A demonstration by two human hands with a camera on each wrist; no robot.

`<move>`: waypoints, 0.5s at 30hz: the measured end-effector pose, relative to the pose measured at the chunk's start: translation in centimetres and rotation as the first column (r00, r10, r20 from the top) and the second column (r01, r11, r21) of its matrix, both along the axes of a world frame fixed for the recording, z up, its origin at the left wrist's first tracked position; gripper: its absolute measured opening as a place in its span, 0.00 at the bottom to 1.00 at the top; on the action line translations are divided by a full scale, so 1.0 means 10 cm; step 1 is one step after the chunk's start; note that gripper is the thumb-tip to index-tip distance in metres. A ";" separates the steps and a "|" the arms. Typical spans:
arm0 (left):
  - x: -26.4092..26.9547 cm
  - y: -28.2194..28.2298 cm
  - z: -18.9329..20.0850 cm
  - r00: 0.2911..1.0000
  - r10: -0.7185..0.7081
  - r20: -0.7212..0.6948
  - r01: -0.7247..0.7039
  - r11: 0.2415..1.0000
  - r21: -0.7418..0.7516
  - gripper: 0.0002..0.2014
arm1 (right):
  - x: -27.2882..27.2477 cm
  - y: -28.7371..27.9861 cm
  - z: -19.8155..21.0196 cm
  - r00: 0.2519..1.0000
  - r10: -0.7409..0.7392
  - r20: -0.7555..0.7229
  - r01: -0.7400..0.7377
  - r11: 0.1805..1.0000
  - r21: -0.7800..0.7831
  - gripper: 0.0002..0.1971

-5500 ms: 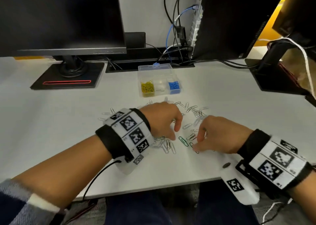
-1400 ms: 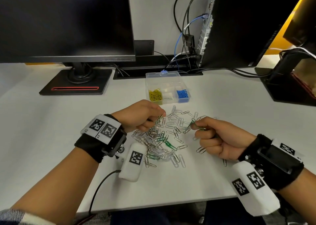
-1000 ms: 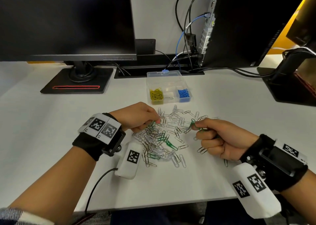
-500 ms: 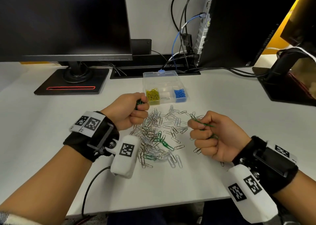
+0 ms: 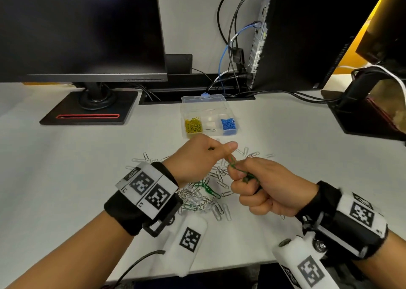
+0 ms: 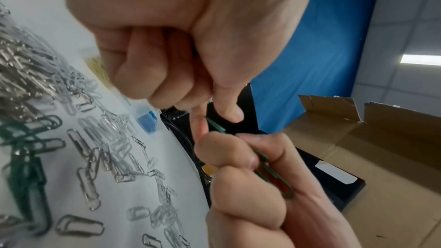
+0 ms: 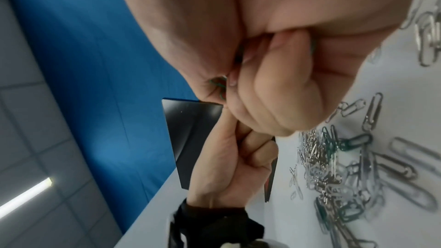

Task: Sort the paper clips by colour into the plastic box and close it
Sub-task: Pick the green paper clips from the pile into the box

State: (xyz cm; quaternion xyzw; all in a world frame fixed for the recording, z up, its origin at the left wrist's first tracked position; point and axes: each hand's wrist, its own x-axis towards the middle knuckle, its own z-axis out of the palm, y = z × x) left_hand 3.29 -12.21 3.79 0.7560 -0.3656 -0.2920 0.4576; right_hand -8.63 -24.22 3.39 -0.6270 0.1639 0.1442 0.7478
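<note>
Your left hand, fingers curled, pinches a green paper clip at its thumb tip, just in front of the open plastic box. Touching it, your right hand is fisted around several green clips. Below both hands lies the loose pile of clips, mostly silver, a few green. If your fist loosens during this hand-off, clips will probably drop back into the pile. In the box: one yellow heap, one blue heap, one single clip between them.
</note>
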 end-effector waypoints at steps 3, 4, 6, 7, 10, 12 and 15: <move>-0.03 -0.01 0.00 0.999 0.015 0.046 -0.013 0.999 -0.048 0.16 | -0.01 -0.01 -0.02 0.999 -0.004 -0.035 0.005 1.000 0.024 0.15; -0.02 -0.01 0.00 0.997 0.022 0.071 -0.017 0.998 -0.064 0.15 | -0.01 -0.01 -0.03 0.999 -0.011 -0.048 0.013 0.999 0.042 0.15; -0.01 -0.02 -0.01 0.992 0.050 0.114 -0.040 0.995 -0.089 0.14 | 0.00 -0.03 -0.04 0.997 -0.031 -0.076 0.041 0.991 0.124 0.15; -0.02 -0.04 -0.02 0.987 0.065 0.148 -0.049 0.993 -0.109 0.14 | 0.01 -0.03 -0.05 0.995 -0.047 -0.087 0.063 0.980 0.190 0.15; -0.13 -0.09 -0.02 0.956 0.114 0.271 -0.062 0.979 -0.193 0.14 | 0.03 -0.02 -0.07 0.987 -0.125 -0.099 0.154 0.905 0.396 0.13; -0.20 -0.11 -0.03 0.939 0.145 0.312 -0.072 0.970 -0.232 0.14 | 0.05 0.00 -0.08 0.979 -0.179 -0.097 0.203 0.860 0.468 0.14; -0.24 -0.12 -0.06 0.935 0.121 0.333 -0.034 0.966 -0.257 0.13 | 0.05 0.02 -0.12 0.968 -0.238 -0.085 0.246 0.815 0.525 0.16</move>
